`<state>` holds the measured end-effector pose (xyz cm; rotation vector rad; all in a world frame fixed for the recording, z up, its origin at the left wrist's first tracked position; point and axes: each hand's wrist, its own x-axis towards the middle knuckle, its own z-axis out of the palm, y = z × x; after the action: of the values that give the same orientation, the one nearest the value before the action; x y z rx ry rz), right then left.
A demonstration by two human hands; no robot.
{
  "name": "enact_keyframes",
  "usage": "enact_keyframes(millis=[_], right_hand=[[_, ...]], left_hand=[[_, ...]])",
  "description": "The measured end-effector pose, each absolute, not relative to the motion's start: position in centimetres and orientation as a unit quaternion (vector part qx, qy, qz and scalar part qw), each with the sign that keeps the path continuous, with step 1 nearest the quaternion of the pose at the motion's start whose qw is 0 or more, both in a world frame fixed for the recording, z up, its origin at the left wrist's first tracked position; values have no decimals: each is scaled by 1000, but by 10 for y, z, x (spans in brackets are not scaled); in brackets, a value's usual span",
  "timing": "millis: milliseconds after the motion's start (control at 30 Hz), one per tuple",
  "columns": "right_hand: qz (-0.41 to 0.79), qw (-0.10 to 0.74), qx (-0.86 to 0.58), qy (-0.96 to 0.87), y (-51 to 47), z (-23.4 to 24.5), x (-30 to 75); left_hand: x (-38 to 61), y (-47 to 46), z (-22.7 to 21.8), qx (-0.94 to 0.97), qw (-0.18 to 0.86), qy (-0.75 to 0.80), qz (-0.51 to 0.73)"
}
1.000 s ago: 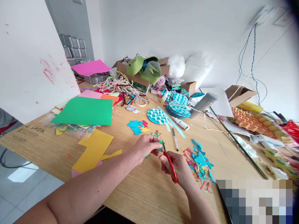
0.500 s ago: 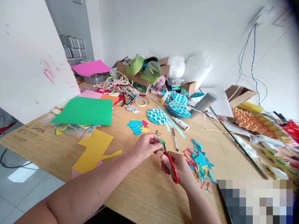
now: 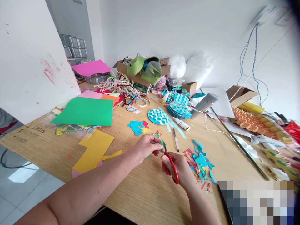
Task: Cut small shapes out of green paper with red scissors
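Between the fingertips of my left hand (image 3: 148, 145) is a small piece of green paper (image 3: 162, 143). My right hand (image 3: 175, 165) is closed round the red handles of a pair of scissors (image 3: 172, 168), whose blades meet the green paper. Tiny coloured paper bits (image 3: 158, 133) lie on the table just beyond my left fingers, with a few green ones below them. Farther off are blue fish-shaped paper cut-outs (image 3: 135, 127), next to small red and yellow ones. To the right of my right hand lies a heap of paper scraps (image 3: 200, 161), mostly blue and red.
A pen (image 3: 175, 140), a glue bottle (image 3: 182, 124) and a blue patterned paper disc (image 3: 157, 117) lie beyond my hands. Green sheet paper (image 3: 86, 111) and yellow paper (image 3: 96, 151) are on the left. A grey flask (image 3: 205, 104) lies tilted near a long green stick (image 3: 241, 148).
More green bits show on the table around my left fingers. Both hands stay almost in place, the scissors still at the green paper.
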<state>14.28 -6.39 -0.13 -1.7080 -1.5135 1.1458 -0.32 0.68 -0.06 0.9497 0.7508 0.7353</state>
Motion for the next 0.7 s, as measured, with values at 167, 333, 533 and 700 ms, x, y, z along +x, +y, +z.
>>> enact_keyframes(millis=[167, 333, 533, 700], right_hand=[[430, 291, -640, -567, -65, -3, 143], [431, 291, -633, -574, -64, -3, 144], [432, 293, -632, -573, -63, -4, 144], [431, 288, -634, -574, -65, -4, 145]], left_hand=[[-4, 7, 0, 439, 758, 350, 332], [-4, 7, -1, 454, 750, 355, 324], [-3, 8, -1, 455, 748, 363, 319], [-3, 8, 0, 447, 750, 367, 322]])
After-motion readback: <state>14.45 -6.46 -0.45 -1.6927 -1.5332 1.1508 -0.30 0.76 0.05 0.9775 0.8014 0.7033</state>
